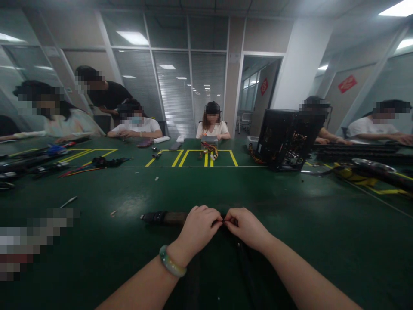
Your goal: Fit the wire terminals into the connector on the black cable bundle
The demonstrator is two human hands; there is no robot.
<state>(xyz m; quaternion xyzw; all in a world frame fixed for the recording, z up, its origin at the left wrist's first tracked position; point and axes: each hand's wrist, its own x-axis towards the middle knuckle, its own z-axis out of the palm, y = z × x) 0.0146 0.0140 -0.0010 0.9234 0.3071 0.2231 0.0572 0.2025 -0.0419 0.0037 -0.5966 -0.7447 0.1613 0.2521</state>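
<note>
The person's left hand [198, 228] and right hand [247, 227] meet close to the near edge of the green table [290, 224], about midway along it. Both hands are curled, with the thumbs and fingertips pressed together knuckle to knuckle, pinching a dark cable bundle [163, 218] at the spot where the two hands touch. The exact part held between the fingertips is too small and dark to make out. The bundle lies flat on the table and runs out from under the left hand toward the left edge, ending in a lighter tip. Black strands [241, 262] trail from the hands back toward the near edge, between the two forearms. A green bracelet [171, 263] sits on the left wrist.

Well apart from the hands, near the far edge, an open computer case [284, 137] stands upright to the right of centre. A small grey box with coloured wires [209, 147] rests inside yellow floor-style markings [185, 157] at the middle of the far edge. A thin white stick [68, 201] lies toward the left edge. Other people sit along the far, left and right edges, with their hands on their own work.
</note>
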